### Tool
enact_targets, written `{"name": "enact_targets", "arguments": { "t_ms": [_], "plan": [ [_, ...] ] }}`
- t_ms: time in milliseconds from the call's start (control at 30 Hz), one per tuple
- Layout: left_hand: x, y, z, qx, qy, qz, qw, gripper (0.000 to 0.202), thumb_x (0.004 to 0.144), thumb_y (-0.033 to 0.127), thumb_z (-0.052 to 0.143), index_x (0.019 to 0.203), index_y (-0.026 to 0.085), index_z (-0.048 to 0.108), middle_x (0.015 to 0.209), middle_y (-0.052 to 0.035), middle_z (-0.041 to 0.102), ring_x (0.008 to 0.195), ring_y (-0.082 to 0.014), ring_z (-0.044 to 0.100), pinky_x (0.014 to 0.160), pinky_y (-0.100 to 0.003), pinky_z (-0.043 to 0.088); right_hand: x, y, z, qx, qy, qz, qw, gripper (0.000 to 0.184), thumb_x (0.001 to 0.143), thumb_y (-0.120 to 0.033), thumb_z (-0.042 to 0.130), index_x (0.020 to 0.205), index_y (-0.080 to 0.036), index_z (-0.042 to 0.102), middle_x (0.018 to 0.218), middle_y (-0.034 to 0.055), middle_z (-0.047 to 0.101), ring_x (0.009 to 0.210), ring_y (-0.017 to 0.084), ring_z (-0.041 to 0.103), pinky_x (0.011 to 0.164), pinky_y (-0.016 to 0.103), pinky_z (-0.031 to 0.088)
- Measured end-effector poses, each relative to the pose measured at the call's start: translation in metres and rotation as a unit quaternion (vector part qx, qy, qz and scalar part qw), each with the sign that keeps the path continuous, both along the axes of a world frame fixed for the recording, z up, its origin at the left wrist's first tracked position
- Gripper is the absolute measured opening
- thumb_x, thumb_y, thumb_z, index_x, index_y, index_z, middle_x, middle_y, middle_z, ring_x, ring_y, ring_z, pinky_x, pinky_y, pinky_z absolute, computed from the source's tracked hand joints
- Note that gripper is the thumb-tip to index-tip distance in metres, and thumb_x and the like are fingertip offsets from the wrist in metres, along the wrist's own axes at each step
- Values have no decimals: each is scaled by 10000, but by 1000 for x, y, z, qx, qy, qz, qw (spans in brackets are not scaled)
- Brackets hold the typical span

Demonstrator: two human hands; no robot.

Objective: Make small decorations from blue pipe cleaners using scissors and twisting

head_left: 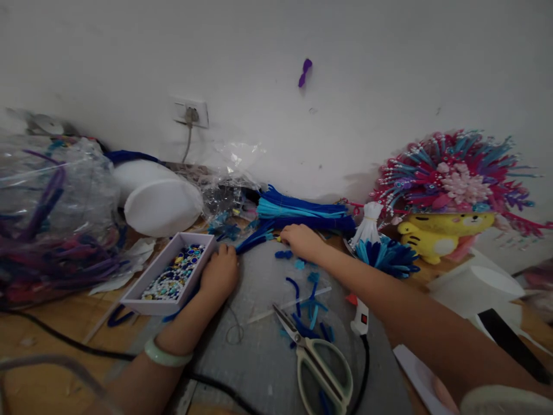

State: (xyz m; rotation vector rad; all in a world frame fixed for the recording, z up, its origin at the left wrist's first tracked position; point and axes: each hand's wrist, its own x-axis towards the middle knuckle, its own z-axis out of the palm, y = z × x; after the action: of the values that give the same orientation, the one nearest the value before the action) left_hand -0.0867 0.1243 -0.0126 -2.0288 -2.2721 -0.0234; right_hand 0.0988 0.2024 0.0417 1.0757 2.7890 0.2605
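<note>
My left hand [219, 271], a pale bangle [166, 354] on its wrist, lies palm down against the right wall of a white box [135, 295]. Its bent fingers are slightly apart, and I see nothing held in them. Beads [173, 282] in white, blue and gold fill the box. My right hand [301, 241] reaches to the back of the grey mat, fingers pinched together near a small yellow bit; what they hold is unclear. Just beyond lie bundled blue chenille stems [302, 210]. Between the hands a loose dark blue bunch [256, 237] points toward my left fingers.
Open scissors [322, 363] and stem cuttings [311, 305] lie on the grey mat [250, 369]. A glue gun [360, 320] trails a black cord. White-tied blue stems [384, 253], a yellow plush toy [436, 236] and a beaded headdress [458, 173] stand right; plastic bags [60, 219] and white foam [163, 206] left.
</note>
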Motion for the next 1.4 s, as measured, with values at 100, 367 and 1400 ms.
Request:
{"name": "enact_targets", "arguments": {
  "t_ms": [100, 367, 1400],
  "plan": [
    [-2, 2, -1, 5, 1, 11, 1000, 305, 833, 133, 243, 1000, 72, 492, 1010, -153, 491, 861, -223, 553, 663, -297, 451, 19, 6, 5, -27, -27, -141, 989, 291, 741, -288, 538, 987, -138, 575, 987, 122, 622, 903, 238, 566, 681, 295, 397],
    [1, 0, 0, 6, 0, 13, 1000, 320, 830, 131, 229, 997, 78, 497, 1014, -160, 489, 868, -236, 553, 658, -312, 460, 53, 16, -5, -6, -25, -221, 975, 283, 770, -130, 451, 1016, -48, 564, 1001, 209, 601, 961, 282, 550, 745, 337, 423],
    [1, -1, 1, 2, 4, 7, 1000, 329, 837, 141, 214, 988, 82, 500, 1000, -152, 486, 863, -230, 538, 651, -309, 458, 9, 37, -14, -204, 121, -177, 955, 203, 712, -224, 587, 885, -158, 670, 879, 34, 676, 799, 135, 601, 617, 166, 395]
  ]
}}
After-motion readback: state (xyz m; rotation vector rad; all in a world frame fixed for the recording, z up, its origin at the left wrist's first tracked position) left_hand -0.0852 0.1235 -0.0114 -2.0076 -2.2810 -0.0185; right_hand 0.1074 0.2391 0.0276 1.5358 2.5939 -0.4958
